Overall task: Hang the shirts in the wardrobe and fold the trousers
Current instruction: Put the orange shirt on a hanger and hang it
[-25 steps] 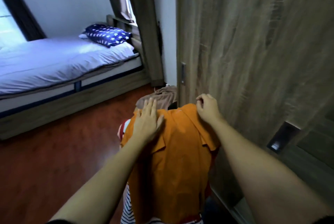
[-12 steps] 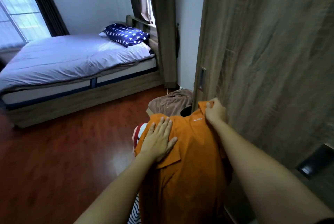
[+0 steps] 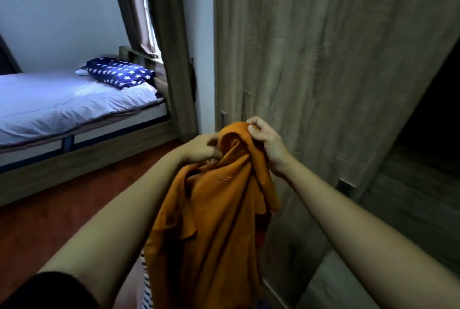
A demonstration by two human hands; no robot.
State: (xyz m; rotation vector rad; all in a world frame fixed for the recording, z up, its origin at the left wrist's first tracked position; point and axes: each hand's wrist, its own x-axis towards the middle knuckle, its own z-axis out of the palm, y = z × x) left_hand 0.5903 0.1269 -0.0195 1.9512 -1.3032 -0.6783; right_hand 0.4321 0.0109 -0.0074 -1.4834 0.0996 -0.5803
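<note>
Room (head view): a bedroom with a red-brown floor (image 3: pixel 49 221) and a bed (image 3: pixel 62 104) with a starred pillow (image 3: pixel 119 73) at the left. The wood-grain wardrobe door (image 3: pixel 323 59) stood close on the right, with a dark opening past its edge.
Shirt: the orange shirt (image 3: pixel 214 209) hung bunched between both forearms, just beside the door. A striped garment (image 3: pixel 145 281) showed under its lower edge.
Left hand (image 3: pixel 201 149): fingers curled into a fold near the collar, gripping it.
Right hand (image 3: pixel 266 144): thumb and fingers pinched the topmost bunch of cloth.
Handling: it looked light, soft and limp, likely to slump and crease. No hanger was visible.
Where to hold: probably the collar or shoulder seams, so it drapes flat.
</note>
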